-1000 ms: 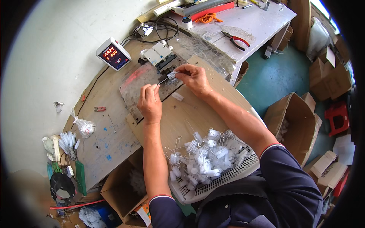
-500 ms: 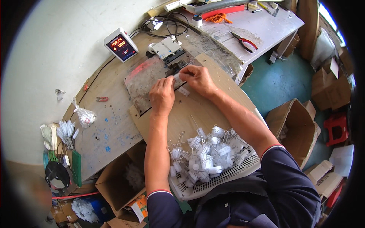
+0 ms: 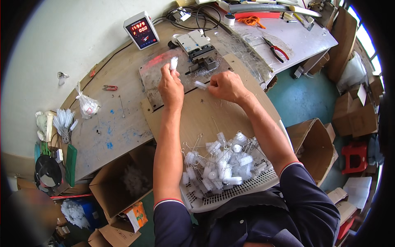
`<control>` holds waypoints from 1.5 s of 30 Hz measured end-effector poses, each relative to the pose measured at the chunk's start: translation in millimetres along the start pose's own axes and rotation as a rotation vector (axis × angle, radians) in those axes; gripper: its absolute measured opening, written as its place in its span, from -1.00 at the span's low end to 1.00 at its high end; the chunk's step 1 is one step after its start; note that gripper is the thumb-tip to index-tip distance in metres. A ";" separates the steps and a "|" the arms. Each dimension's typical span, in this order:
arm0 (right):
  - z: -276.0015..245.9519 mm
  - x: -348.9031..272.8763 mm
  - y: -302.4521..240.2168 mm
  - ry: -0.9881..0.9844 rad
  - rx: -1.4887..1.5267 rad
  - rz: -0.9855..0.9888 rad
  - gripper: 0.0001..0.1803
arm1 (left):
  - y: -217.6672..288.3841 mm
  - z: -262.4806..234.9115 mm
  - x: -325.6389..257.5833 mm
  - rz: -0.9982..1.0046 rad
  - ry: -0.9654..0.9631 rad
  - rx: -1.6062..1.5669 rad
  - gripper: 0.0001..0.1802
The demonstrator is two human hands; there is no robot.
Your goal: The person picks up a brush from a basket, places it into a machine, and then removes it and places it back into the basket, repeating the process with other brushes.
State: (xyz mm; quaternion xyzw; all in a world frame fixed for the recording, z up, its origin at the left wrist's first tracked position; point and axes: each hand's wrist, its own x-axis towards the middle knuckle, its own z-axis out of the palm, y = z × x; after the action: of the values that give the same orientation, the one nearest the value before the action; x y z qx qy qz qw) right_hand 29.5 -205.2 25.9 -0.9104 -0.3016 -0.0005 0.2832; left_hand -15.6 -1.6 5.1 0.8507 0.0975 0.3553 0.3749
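One white bristle brush [image 3: 174, 63] stood up from the left hand [image 3: 170, 88], whose fingers were pinched together around its lower end, over the metal plate [image 3: 153, 84] in view. It pointed away from the person, long axis nearly upright, tipped slightly right. A second brush [image 3: 200, 85] pointed left, its axis sloping gently upward that way; the right hand [image 3: 227, 85] had its fingers curled closed on its right end. One clamping fixture [image 3: 194, 42] sat beyond. One white basket [image 3: 251, 183] held many more brushes [image 3: 224, 160], too overlapped to count.
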 end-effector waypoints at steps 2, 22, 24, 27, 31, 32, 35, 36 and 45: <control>-4.7 -3.8 -13.7 -0.018 0.028 0.008 -0.71 | -9.8 -1.0 0.5 0.034 0.020 0.031 -0.75; 12.1 27.6 -14.5 0.172 0.077 0.297 -0.79 | -9.8 3.1 3.7 0.058 0.030 0.095 -0.60; 10.6 27.7 -16.5 0.162 0.073 0.314 -0.79 | -10.3 3.6 3.6 0.091 0.045 0.112 -0.61; 14.8 28.2 -9.6 0.231 0.087 0.274 -0.78 | -11.3 6.6 3.4 0.155 0.064 0.147 -0.63; 15.7 28.0 -10.6 0.227 0.082 0.258 -0.78 | -15.0 6.9 1.8 0.184 0.064 0.171 -0.68; 15.6 28.4 -11.7 0.210 0.089 0.293 -0.79 | -15.6 6.6 2.1 0.183 0.068 0.173 -0.68; 16.3 28.7 -15.1 0.202 0.098 0.326 -0.80 | -16.6 5.7 3.3 0.177 0.066 0.159 -0.71; 16.5 29.1 -16.1 0.212 0.101 0.325 -0.80 | -16.8 5.0 3.7 0.179 0.060 0.167 -0.73; 16.2 30.2 -17.3 0.268 0.133 0.351 -0.71 | -7.0 4.5 4.5 0.172 -0.011 0.235 -0.82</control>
State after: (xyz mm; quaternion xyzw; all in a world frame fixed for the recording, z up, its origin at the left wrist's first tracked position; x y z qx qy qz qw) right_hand 41.9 -168.9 26.4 -0.9200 -0.0975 -0.0522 0.3759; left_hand -8.6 2.7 0.4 0.8960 0.0628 0.3675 0.2412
